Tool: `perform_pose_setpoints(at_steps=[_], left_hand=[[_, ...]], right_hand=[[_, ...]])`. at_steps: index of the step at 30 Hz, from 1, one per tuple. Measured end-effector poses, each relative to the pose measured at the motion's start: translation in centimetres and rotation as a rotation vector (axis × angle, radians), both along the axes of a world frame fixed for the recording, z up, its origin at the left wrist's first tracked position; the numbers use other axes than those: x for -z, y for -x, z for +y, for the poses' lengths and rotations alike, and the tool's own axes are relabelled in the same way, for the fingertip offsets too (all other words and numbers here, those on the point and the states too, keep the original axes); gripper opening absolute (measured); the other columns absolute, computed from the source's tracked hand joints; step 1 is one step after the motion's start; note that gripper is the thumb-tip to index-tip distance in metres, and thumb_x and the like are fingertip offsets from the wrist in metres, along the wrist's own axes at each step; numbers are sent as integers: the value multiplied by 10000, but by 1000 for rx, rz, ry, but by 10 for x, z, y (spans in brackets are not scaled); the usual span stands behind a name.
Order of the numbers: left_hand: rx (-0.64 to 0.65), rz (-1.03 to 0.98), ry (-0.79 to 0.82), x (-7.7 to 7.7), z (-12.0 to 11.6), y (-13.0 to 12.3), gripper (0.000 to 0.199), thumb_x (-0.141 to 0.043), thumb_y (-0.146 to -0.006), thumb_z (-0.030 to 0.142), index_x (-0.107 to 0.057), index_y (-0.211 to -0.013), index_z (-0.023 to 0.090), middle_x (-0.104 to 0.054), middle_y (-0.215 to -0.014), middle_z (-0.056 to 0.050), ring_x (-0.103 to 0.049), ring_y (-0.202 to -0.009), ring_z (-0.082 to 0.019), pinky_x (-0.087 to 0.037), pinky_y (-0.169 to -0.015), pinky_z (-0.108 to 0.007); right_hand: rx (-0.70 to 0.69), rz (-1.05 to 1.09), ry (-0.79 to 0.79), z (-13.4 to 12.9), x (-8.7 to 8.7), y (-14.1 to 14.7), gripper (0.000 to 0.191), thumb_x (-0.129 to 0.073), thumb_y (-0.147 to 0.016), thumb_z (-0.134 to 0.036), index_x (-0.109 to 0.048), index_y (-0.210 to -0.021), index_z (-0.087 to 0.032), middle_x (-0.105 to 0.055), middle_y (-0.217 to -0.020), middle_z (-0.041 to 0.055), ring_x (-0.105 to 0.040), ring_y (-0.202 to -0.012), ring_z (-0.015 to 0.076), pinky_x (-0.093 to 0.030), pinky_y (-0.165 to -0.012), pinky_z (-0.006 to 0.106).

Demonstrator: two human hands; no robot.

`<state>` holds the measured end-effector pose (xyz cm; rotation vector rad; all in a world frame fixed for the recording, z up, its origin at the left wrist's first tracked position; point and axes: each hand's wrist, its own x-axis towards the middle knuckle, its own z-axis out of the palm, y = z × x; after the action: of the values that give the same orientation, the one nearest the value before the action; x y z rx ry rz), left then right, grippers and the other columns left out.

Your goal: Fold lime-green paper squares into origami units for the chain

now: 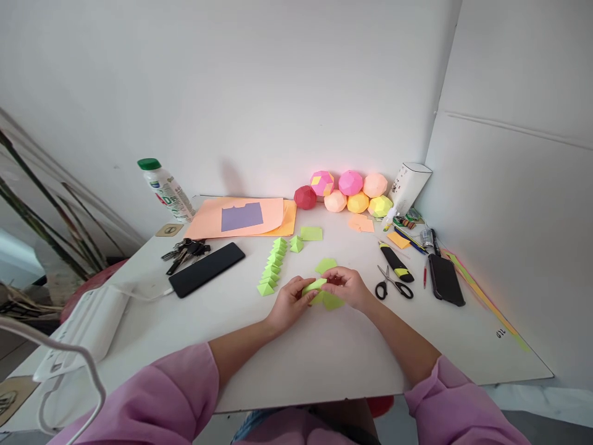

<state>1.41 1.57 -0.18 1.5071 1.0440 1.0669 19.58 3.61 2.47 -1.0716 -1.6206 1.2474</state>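
Note:
Between my two hands is a small folded green paper piece point(315, 285). My left hand point(291, 303) is closed on its left side, thumb below and fingers above. The fingertips of my right hand point(348, 287) pinch its right end. Flat green paper cutouts point(332, 301) lie on the table beneath and behind my hands. To the left stands a row of several green folded paper pyramids point(272, 267). A single pyramid point(296, 244) sits beside the row's far end, near a green paper rectangle point(311, 233).
Scissors point(393, 285), a cutter point(396, 262) and a phone point(445, 280) lie to the right on the white table point(306, 364). Several paper balls point(351, 183) are stacked against the wall. At left are a black slab point(207, 269), keys point(185, 252), paper sheets point(208, 216) and a bottle point(167, 190).

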Motion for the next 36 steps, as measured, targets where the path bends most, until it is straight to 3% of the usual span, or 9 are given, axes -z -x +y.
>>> perform_pose_setpoints(at_steps=[6,15,28,36], left_hand=[[38,-19,-19,-4,-2,1,262,-555,-789,405,-653,-924,204,-434,-729,8,-485,-590,-104,-506,-533,-244],[59,5,-16,-2,-4,2,237,-538,-802,402,-626,-833,184,-456,-676,26,-496,-479,-77,-419,-469,-221],[38,65,-95,-5,-5,2,209,-546,-799,375,-634,-794,186,-471,-611,26,-490,-471,-84,-405,-465,-218],[44,71,-115,-5,-5,3,203,-545,-798,368,-643,-800,191,-474,-634,26,-499,-451,-78,-407,-470,-227]], right_hand=[[-22,17,20,2,1,-1,330,-712,-658,-359,-665,-922,-167,-575,-741,17,-520,-661,129,-439,-618,277],[-73,6,-82,3,-2,-2,220,-705,-676,-352,-689,-820,-186,-582,-742,29,-507,-656,136,-416,-585,269],[-46,93,158,0,-8,2,261,-760,-583,-350,-665,-726,-153,-558,-606,-20,-438,-482,75,-355,-474,232],[-44,136,203,0,-8,4,268,-748,-585,-379,-660,-694,-150,-551,-563,-26,-427,-461,68,-349,-459,228]])
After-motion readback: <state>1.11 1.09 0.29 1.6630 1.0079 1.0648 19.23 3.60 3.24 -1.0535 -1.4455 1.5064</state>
